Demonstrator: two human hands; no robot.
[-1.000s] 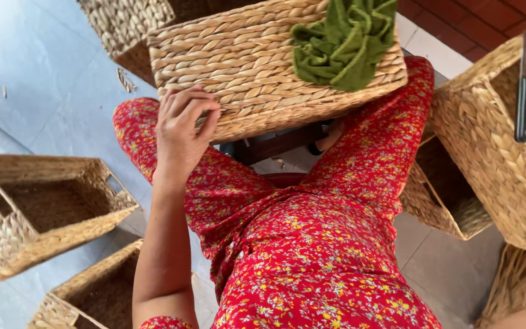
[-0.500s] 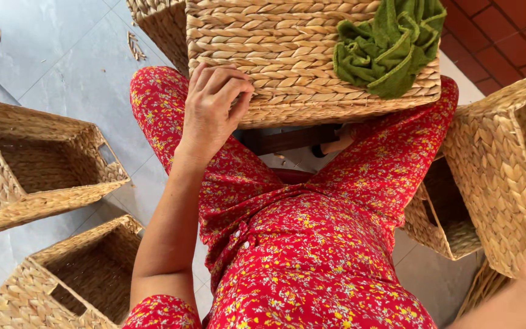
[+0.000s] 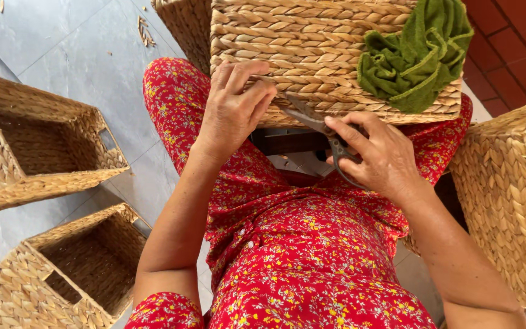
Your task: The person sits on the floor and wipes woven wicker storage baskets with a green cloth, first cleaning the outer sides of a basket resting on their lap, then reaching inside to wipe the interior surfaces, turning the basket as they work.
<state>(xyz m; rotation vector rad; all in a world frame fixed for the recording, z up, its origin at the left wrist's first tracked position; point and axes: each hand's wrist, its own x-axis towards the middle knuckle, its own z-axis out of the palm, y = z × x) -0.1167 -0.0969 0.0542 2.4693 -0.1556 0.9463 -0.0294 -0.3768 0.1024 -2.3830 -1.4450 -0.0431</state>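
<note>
Lap basket (image 3: 312, 55): scissors (image 3: 321, 128) newly arrived.

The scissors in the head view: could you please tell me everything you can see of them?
The scissors look like dark, worn metal. The right hand grips their handles, fingers through the loops, hiding most of them. The blades point up-left toward the left hand, their tips at the edge of the woven basket on the person's lap. Whether the blades are open is unclear.

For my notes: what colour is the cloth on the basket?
Green cloth, head view.
</note>
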